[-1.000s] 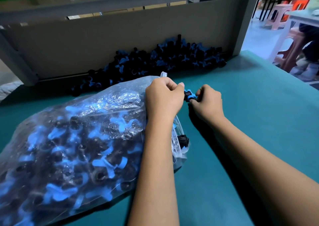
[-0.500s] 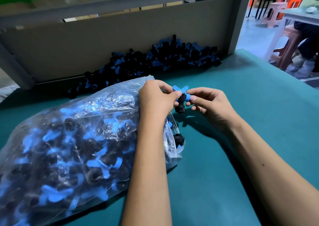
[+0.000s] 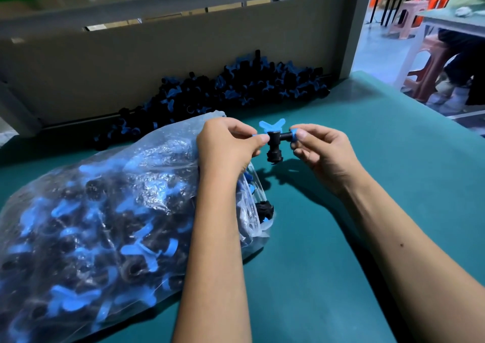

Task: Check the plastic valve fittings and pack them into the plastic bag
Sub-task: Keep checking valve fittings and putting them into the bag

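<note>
A black valve fitting (image 3: 273, 143) with a blue butterfly handle on top is held in the air between my two hands, above the green table. My left hand (image 3: 226, 146) pinches its left end and my right hand (image 3: 319, 150) pinches its blue right end. Under my left forearm lies a clear plastic bag (image 3: 110, 211) stuffed with black and blue fittings, its mouth at the right, where one black fitting (image 3: 265, 210) pokes out.
A long pile of loose fittings (image 3: 236, 88) lies at the back of the green table (image 3: 367, 211), against a grey cardboard wall (image 3: 157, 62). Beyond the table's right edge stand plastic stools (image 3: 430, 70), another table and a seated person's legs.
The fitting was turned upright so its blue handle points up, and my hands lifted it slightly and moved apart to grip its two ends.
</note>
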The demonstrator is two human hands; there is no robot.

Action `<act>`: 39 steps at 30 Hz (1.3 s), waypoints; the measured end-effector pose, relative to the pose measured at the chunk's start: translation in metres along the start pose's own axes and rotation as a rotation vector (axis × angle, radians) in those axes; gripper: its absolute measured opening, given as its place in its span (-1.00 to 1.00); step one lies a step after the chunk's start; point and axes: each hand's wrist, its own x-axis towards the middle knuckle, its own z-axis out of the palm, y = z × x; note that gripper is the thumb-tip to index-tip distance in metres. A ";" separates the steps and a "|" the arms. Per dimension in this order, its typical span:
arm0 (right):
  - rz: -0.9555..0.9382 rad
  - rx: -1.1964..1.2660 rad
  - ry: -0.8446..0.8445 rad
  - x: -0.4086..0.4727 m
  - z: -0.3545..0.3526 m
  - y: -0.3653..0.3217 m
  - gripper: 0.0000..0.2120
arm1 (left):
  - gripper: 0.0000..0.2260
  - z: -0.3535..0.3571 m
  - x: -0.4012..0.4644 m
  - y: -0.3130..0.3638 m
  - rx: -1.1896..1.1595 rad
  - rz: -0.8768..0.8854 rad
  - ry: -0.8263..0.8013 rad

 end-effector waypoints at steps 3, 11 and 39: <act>0.031 -0.034 -0.100 -0.004 0.013 0.010 -0.82 | -0.86 0.005 0.000 0.000 0.055 0.001 -0.050; -0.093 -0.082 0.186 0.001 0.013 0.011 -0.95 | -0.86 0.005 -0.002 0.003 -0.070 0.005 0.106; -0.181 -0.480 -0.345 -0.035 0.084 0.009 -0.84 | -0.62 0.010 -0.020 0.056 -0.293 0.377 0.018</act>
